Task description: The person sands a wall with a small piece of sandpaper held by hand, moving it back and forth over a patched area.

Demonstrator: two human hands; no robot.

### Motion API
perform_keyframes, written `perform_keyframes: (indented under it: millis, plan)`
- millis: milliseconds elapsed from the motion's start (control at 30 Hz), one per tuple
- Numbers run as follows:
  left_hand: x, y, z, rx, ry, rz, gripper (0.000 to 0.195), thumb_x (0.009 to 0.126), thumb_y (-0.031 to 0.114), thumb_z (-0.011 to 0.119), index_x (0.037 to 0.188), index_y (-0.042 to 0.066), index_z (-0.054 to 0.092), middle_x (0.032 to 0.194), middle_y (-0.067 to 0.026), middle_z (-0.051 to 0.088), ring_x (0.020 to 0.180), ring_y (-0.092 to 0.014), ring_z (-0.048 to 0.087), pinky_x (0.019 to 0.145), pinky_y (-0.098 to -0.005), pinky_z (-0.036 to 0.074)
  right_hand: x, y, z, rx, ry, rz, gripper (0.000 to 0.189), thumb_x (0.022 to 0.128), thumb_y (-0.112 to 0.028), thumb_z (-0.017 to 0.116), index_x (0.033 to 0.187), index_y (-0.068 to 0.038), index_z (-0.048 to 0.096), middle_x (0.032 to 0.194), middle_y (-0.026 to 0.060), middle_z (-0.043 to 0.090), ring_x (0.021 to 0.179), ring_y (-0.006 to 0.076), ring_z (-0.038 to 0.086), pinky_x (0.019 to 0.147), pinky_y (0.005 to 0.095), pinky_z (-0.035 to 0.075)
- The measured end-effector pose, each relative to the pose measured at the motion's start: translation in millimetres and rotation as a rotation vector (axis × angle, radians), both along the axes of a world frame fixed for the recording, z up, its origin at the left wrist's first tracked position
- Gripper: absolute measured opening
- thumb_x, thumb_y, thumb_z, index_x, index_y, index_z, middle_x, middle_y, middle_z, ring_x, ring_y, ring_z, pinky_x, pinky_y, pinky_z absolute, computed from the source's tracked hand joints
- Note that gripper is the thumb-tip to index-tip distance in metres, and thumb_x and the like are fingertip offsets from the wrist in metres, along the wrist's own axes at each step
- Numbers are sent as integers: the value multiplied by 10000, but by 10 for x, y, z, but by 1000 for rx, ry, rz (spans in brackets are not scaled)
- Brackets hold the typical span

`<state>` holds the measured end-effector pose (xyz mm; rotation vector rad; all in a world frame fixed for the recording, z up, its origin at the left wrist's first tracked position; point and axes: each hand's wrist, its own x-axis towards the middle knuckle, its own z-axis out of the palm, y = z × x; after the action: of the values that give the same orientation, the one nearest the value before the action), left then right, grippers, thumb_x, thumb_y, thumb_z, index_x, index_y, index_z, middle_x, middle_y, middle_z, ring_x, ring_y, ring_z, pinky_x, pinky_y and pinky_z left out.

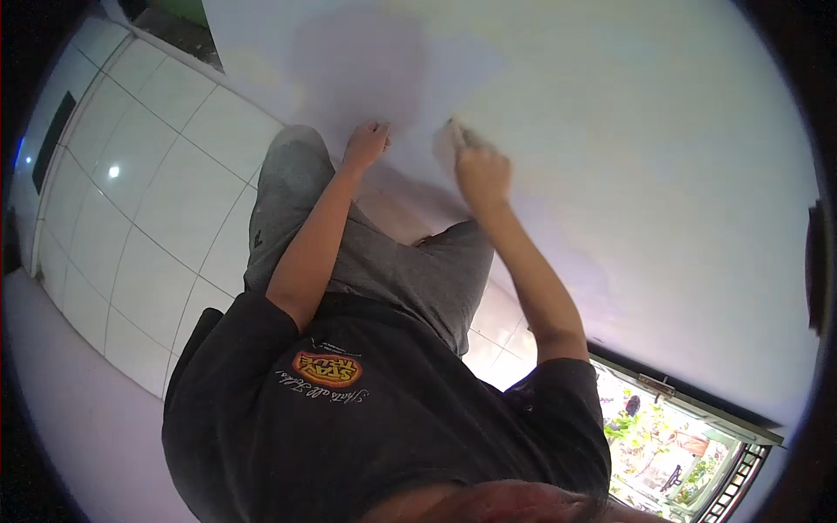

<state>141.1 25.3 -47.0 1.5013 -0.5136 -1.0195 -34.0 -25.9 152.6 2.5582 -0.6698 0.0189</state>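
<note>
Before me rises a pale painted wall (621, 131) with faint lilac and yellowish patches. My left hand (368, 145) is up close to it, fingers curled in; whether something small lies inside them cannot be told. To the right, my right hand (484, 171) is blurred, its fingers closed around a small thin tool (456, 135) that points up and to the left, at or near the wall. The tool's exact kind cannot be made out. A round shadow falls on the wall above my left hand.
White floor tiles (157, 189) spread out on the left, beyond my bent knee in grey trousers (294, 170). A bright window or door opening (673, 438) with a dark frame and plants outside is at lower right. Another pale wall (85, 418) stands at lower left.
</note>
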Motion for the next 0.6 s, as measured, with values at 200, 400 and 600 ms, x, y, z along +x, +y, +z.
perform_keyframes:
  millis: [200, 400, 600]
  plan:
    - [33, 128, 195, 42, -180, -5, 333, 944, 313, 502, 829, 21, 613, 673, -80, 628, 635, -242, 606, 664, -394, 475, -526, 466, -1091, 423, 19, -422, 329, 918, -205, 550, 1235, -165, 626, 765, 163, 672, 713, 344, 676, 599, 476, 533]
    - [-460, 249, 654, 24, -457, -14, 277, 951, 269, 515, 937, 12, 618, 858, -155, 661, 826, -342, 623, 776, -443, 476, -944, 1115, -1643, 631, -428, -520, 373, 924, -234, 559, 1282, -138, 600, 849, 188, 690, 775, 392, 667, 694, 490, 534]
    - [-659, 382, 1339, -463, -1124, 143, 367, 889, 139, 608, 1242, 44, 577, 1273, -198, 566, 1181, -384, 524, 963, -483, 401, -953, 843, -1574, 800, -579, -601, 380, 899, -230, 584, 1235, -57, 617, 947, 234, 679, 886, 404, 650, 784, 501, 513]
